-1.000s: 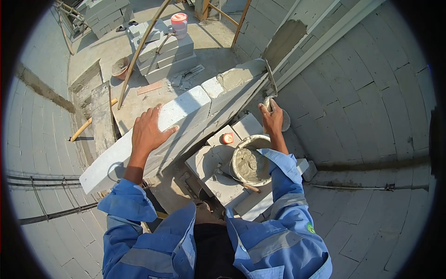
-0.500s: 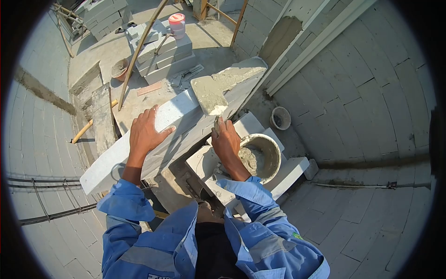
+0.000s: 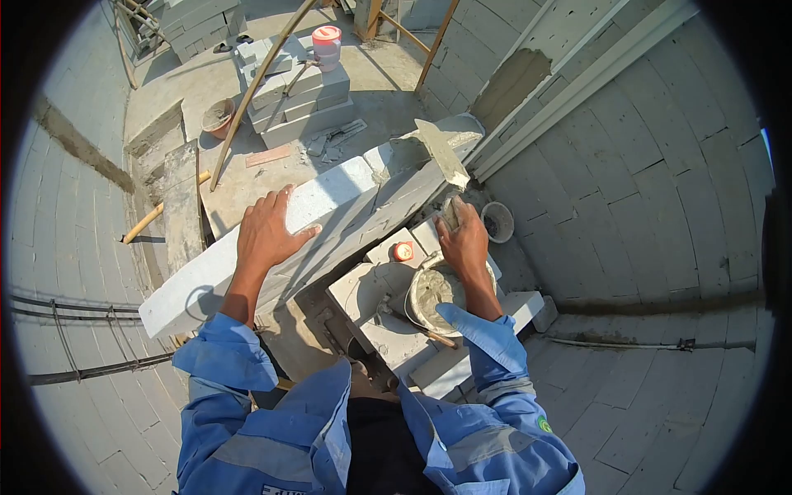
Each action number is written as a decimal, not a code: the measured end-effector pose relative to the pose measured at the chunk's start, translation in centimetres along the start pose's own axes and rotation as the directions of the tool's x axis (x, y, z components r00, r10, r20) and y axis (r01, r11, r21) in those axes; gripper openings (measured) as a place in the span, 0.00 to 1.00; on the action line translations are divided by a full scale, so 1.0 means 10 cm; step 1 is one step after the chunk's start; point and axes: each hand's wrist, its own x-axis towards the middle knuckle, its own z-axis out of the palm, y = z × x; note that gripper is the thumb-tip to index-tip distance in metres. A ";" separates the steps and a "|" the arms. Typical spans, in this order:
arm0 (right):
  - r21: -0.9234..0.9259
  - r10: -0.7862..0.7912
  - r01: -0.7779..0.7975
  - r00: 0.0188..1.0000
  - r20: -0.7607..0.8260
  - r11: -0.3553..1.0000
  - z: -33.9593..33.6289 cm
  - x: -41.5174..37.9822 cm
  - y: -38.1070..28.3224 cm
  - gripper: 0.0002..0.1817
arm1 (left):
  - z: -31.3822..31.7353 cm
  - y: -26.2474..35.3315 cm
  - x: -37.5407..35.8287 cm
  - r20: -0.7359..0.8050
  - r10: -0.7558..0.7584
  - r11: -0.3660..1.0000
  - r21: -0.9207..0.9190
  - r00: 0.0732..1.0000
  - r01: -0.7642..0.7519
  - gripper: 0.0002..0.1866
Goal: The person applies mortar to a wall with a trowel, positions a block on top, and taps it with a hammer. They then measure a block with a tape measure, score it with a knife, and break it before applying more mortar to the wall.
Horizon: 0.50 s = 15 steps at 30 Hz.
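Note:
My left hand (image 3: 268,229) lies on a long white block (image 3: 334,188) in the wall's top course, thumb spread and fingertips toward the far edge. My right hand (image 3: 464,241) is wrapped around the handle of a trowel (image 3: 443,153). The mortar-coated blade is turned edge-on above the wall's right end, where wet mortar (image 3: 404,155) covers the top. Under my right forearm stands a bucket (image 3: 415,307) of wet mortar, its right side partly hidden. A small orange and white object (image 3: 403,251) sits on the blocks beside it.
Stacked blocks (image 3: 309,107) carry a pink and white tub (image 3: 327,48) beyond the wall. A wooden pole (image 3: 256,87) slants beside them, near a mortar bucket (image 3: 219,120). A smaller pail (image 3: 497,221) stands at right. Steel bars (image 3: 91,371) jut out at left.
My right hand has moved right with the trowel, and the blade has turned from flat to edge-on. The orange and white object has come into view. My left hand stays on the block.

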 end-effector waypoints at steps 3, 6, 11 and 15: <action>0.037 0.023 -0.021 0.998 -0.058 0.999 -0.05 0.55 0.36 0.24 | 0.02 -0.01 -0.01 0.005 -0.013 1.000 -0.010 1.000 0.013 0.46; 0.059 0.052 -0.061 0.988 0.148 0.996 -0.26 0.77 0.32 0.24 | 0.03 -0.03 0.01 0.026 -0.036 0.999 -0.027 0.999 0.036 0.47; 0.005 -0.025 0.024 0.952 0.306 1.000 -0.28 0.47 -0.07 0.23 | 0.02 -0.04 0.00 0.054 -0.043 0.998 -0.037 0.998 0.046 0.47; -0.044 -0.133 0.155 0.938 0.321 0.987 0.02 0.10 -0.13 0.26 | -0.02 0.01 -0.01 0.051 -0.048 0.999 -0.004 0.998 0.049 0.46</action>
